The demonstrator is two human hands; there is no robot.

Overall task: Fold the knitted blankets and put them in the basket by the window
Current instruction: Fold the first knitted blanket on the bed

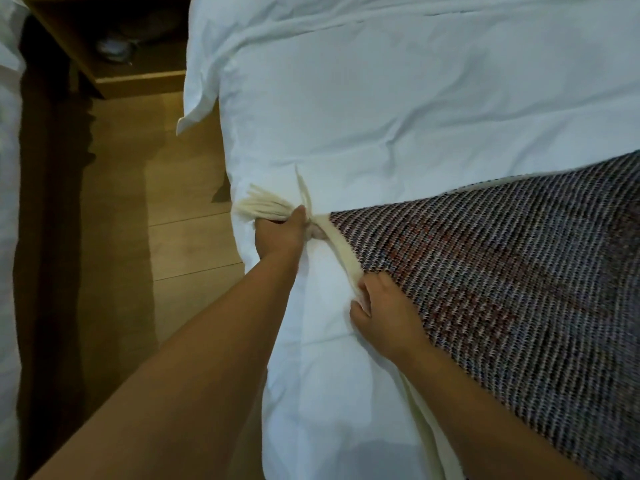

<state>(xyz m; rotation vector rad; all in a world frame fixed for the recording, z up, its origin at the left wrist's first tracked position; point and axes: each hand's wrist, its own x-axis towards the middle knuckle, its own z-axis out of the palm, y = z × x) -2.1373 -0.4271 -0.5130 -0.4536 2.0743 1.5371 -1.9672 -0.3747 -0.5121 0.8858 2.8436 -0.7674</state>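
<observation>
1. Step in hand: the fold of one knitted blanket (502,271) is judged to be at its start. The blanket lies spread on the bed (381,98), with one corner near the bed's left edge.
2. The left hand (282,235) is closed round that corner. A cream tassel (263,206) fans out past its knuckles.
3. The right hand (386,315) pinches the cream border (341,251) lower along the same edge, thumb on top and fingers tucked beneath.
4. Next move, as a judgement: both hands need to lift this edge together and carry it across toward the opposite edge. The border should stay taut so the loose knit does not sag or skew.
5. Not in view: the basket, the window and any further blankets. The blanket runs out of frame at the right and bottom, so its full extent and any existing folds cannot be told.
6. The fingertips of both hands are hidden by cloth. An object in the wooden nightstand (114,74), above the floor (183,237), is too blurred to identify.
</observation>
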